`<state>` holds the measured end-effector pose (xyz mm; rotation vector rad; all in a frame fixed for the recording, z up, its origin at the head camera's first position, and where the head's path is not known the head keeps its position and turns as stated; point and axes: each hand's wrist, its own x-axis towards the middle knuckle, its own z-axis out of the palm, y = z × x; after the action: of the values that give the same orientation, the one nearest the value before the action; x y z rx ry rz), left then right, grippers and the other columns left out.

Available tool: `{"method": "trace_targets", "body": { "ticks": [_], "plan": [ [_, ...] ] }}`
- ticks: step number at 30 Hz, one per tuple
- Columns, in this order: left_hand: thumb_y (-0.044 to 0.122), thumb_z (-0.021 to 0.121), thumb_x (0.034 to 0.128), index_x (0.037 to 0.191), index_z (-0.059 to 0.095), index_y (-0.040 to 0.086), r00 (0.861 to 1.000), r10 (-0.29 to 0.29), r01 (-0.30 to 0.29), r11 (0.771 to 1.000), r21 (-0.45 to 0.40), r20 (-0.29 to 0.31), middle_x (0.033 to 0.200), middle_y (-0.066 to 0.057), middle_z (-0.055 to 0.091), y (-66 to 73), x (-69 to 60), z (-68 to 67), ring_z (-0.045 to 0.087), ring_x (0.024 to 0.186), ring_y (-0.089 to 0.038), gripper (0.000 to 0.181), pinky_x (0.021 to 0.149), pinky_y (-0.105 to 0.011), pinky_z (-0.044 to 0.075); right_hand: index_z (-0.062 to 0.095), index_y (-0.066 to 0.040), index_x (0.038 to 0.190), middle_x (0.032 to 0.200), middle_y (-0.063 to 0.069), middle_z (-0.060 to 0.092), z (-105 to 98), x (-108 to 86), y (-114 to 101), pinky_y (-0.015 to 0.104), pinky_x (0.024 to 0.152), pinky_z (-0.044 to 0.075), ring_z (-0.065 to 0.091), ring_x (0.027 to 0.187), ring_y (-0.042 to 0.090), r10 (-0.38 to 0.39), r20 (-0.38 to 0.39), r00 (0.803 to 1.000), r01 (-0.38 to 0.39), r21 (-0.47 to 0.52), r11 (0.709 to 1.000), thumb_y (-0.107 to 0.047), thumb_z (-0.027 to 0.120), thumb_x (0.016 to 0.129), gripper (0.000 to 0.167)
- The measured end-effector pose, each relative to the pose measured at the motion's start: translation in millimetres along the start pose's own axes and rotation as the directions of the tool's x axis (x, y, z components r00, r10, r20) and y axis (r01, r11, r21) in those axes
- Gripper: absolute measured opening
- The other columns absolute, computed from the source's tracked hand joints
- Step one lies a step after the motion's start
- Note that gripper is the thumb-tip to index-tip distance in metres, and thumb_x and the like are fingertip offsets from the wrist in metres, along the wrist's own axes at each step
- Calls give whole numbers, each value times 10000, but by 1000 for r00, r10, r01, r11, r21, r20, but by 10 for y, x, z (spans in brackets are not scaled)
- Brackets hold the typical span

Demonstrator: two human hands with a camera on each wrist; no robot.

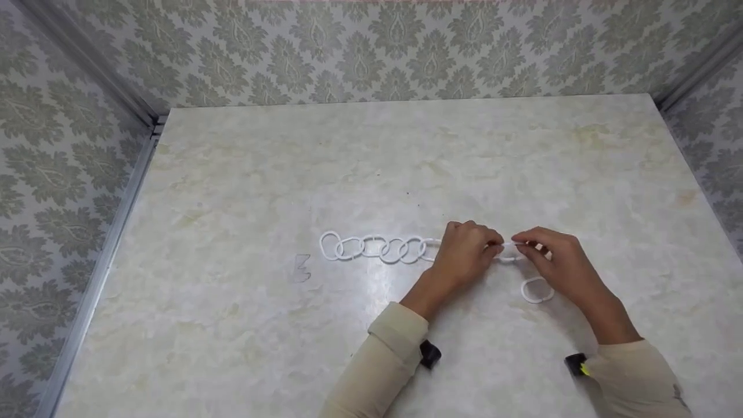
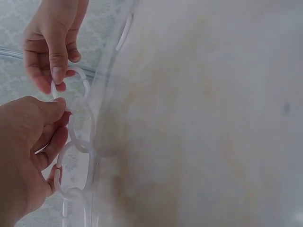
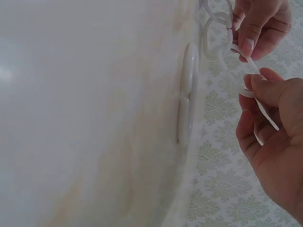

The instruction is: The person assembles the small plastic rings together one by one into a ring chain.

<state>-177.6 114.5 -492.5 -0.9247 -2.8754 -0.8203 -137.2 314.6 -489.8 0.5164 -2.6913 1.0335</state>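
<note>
A chain of white plastic links (image 1: 395,262) lies across the table, several links long. Over its right part, my left hand (image 1: 464,249) pinches a link near the end between thumb and fingertips. Just right of it, my right hand (image 1: 560,261) pinches the white end link (image 2: 86,89), also seen as a link (image 3: 247,93) in the right wrist view. The fingertips of both hands are close together, and they partly hide where these links meet. Below the right hand, a loose white link (image 1: 524,293) lies apart on the table.
The pale marbled tabletop (image 1: 232,325) is bounded by patterned walls (image 1: 360,52) at the back and sides. Left of the chain is a faint, thin outlined shape (image 1: 302,269), its kind unclear. Black devices (image 1: 429,354) sit at both wrists.
</note>
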Motion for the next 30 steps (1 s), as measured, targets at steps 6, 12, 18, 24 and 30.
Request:
{"method": "trace_targets", "body": {
  "ticks": [6, 12, 18, 24, 30],
  "plan": [
    [240, 670, 980, 1024, 809, 262, 1000, 1, -1, 1000, -14, -6, 1002, 132, 791, -13, -14, 24, 675, 929, -102, 147, 909, -328, 462, 599, -6, 1327, 1014, 77, 736, -98, -59, 43, 109, 723, 457, 550, 876, -137, 93, 67, 993, -93, -4, 996, -54, 687, 950, 390],
    [236, 676, 973, 1009, 811, 253, 1000, 1, -1, 1000, -29, -18, 978, 126, 792, -27, -19, 25, 671, 892, -110, 140, 893, -319, 460, 719, -49, 1065, 925, 48, 746, -235, -142, 112, 169, 693, 478, 554, 823, -108, 147, 202, 968, -143, -32, 989, -36, 693, 937, 131],
    [234, 676, 972, 1015, 811, 246, 1000, 3, -4, 999, -47, -19, 984, 127, 793, -32, -19, 21, 668, 885, -108, 143, 890, -311, 457, 729, -89, 917, 867, 17, 706, -278, -188, 166, 192, 679, 471, 528, 768, -71, 206, 399, 894, -199, -59, 978, -39, 768, 867, 81],
    [232, 675, 971, 1013, 812, 256, 1000, 0, -2, 998, -57, -22, 973, 133, 791, -32, -19, 30, 663, 876, -105, 145, 894, -315, 461, 702, -95, 859, 822, -5, 662, -277, -177, 180, 194, 663, 456, 508, 724, -36, 258, 435, 862, -228, -121, 966, -34, 769, 861, 91],
    [234, 676, 969, 1004, 814, 256, 999, 10, -12, 998, -61, -40, 963, 134, 791, -34, -8, 57, 670, 873, -100, 143, 890, -312, 471, 664, -103, 870, 841, -13, 641, -278, -169, 162, 214, 682, 442, 510, 753, 29, 271, 470, 840, -212, -176, 961, -76, 746, 898, 91]
  ]
}}
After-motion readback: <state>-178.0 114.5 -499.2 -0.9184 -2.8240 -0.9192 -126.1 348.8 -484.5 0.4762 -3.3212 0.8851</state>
